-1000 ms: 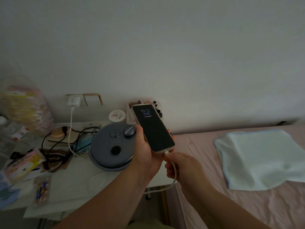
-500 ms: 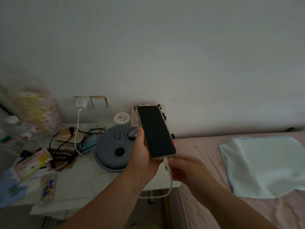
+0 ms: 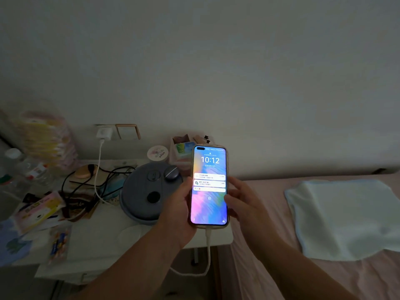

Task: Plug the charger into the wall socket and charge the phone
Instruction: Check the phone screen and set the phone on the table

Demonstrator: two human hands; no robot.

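1. Setting: dim home bedroom.
2. Bed (image 3: 270, 245) with pink sheet at right; folded pale towel (image 3: 346, 217) lying on it.
3. Cluttered white bedside desk (image 3: 97, 241) against plain wall: tangled cables (image 3: 86, 191), water bottle (image 3: 32, 172), snack packets (image 3: 36, 213).
4. Charger (image 3: 104, 133) seated in wall socket.

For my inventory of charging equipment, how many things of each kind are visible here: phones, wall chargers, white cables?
Lit phone with colourful screen, held in left hand: 1
White wall charger: 1
White cable: 1
Total: 3
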